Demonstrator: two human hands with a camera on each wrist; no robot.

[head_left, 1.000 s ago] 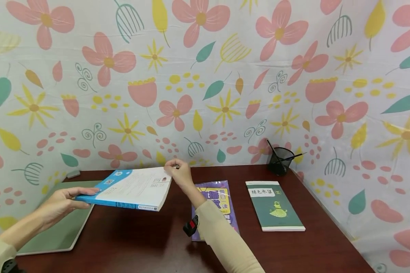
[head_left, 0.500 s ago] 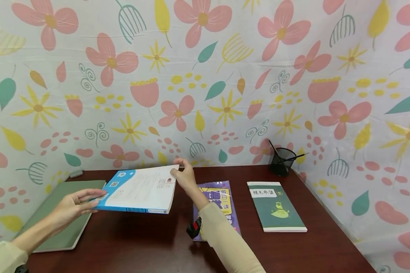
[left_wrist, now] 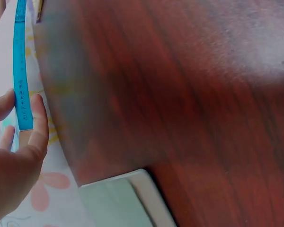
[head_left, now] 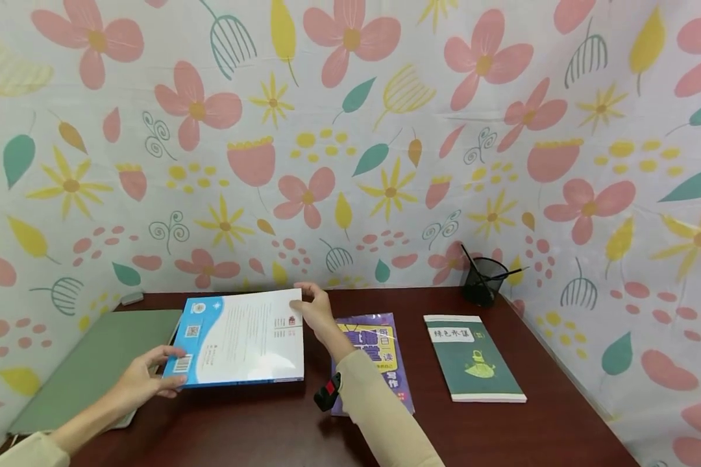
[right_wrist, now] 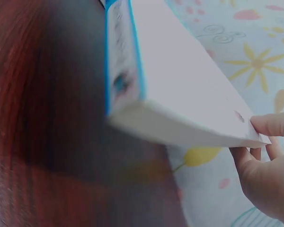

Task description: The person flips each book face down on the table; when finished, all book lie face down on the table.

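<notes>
A blue and white book [head_left: 245, 337], its barcoded back cover facing up, is held above the dark table between two hands. My left hand [head_left: 146, 379] pinches its near left corner, thumb on one side and fingers on the other. At the far right corner, my right hand [head_left: 317, 314] grips the page edge. In the left wrist view the blue spine [left_wrist: 21, 71] runs up from the fingers. The right wrist view shows the thick white page block [right_wrist: 180, 127] with thumb and fingers on opposite faces.
A purple book [head_left: 380, 344] lies partly under the right forearm, with a green book [head_left: 473, 360] to its right. A pale green board [head_left: 105, 363] lies at left. A black mesh pen cup [head_left: 481, 282] stands at the back right, by the floral backdrop.
The book has shifted a little right, then its near edge has tipped lower so the cover faces me more. Both hands keep their hold and move with it.
</notes>
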